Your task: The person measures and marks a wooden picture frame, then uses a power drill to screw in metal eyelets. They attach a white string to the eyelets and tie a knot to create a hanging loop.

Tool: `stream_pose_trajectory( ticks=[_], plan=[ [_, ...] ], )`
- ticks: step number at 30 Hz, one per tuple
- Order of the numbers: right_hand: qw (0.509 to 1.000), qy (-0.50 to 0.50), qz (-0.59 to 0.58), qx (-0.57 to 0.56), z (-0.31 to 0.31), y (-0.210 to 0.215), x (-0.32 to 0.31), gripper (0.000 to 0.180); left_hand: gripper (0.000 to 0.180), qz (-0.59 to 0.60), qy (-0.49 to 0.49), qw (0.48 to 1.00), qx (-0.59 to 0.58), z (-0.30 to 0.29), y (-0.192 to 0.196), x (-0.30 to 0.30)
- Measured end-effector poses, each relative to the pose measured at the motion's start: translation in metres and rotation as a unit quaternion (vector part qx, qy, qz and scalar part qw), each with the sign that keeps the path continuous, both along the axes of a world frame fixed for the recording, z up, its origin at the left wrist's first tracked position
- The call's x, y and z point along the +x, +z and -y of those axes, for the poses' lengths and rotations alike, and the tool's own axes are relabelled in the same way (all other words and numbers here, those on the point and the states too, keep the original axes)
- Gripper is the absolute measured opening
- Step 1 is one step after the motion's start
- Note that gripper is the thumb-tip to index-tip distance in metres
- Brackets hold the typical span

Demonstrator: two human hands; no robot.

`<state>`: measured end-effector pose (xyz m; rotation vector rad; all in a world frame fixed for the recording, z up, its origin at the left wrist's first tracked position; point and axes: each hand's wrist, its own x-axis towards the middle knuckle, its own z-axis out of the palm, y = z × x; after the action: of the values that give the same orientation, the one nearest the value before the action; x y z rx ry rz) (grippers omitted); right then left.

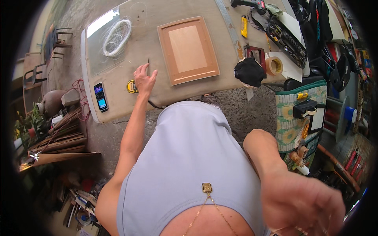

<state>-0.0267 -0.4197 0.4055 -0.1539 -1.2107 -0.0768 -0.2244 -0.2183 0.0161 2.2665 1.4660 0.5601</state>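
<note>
My left hand (145, 80) is low over the tabletop, thumb and fingers apart. A thin dark pointed thing, pencil-like (148, 61), shows just beyond its fingertips. Beside the wrist lies a yellow and black tape measure (132, 86). To the right of this hand is a brown-backed rectangular frame (189, 49) with a paler centre panel. My right hand (303, 200) is raised close at the lower right, away from the table. It is blurred, with the palm showing and the fingers loosely bent; I see nothing in it.
A glass sheet (94, 43) bears a coil of clear line (117, 37). A phone (100, 97) lies at the table's left edge. Rightward are a metal ruler (230, 27), yellow cutter (244, 26), tape roll (274, 65) and black cloth bundle (250, 72). Wood scraps (63, 133) are stacked left.
</note>
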Motion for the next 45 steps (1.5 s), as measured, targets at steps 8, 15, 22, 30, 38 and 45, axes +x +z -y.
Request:
stream_pose_trajectory(
  ticks=[8,15,22,30,38,45],
  plan=[
    [0.741,-0.103,-0.121,-0.652,-0.017,-0.214,0.128,0.029,0.067,0.031,0.284,0.937,-0.201,0.099,-0.054,0.070],
    [0.535,0.002,-0.143,-0.833,-0.013,-0.441,0.123,0.050,0.050,0.301,0.354,0.733,-0.496,0.087,-0.020,0.069],
    [0.402,0.402,-0.452,-0.688,-0.008,-0.416,0.132,0.018,0.032,0.563,0.349,0.497,-0.561,0.108,0.008,0.075],
    [0.370,0.436,-0.486,-0.660,-0.010,-0.425,0.110,0.019,0.040,0.576,0.341,0.516,-0.534,0.113,0.015,0.076],
    [0.398,0.377,-0.521,-0.655,-0.006,-0.433,0.092,0.023,0.039,0.513,0.317,0.547,-0.580,0.096,0.007,0.061],
    [0.454,0.307,-0.531,-0.646,0.000,-0.443,0.068,0.018,0.037,0.454,0.278,0.545,-0.648,0.084,-0.004,0.048]
  ],
)
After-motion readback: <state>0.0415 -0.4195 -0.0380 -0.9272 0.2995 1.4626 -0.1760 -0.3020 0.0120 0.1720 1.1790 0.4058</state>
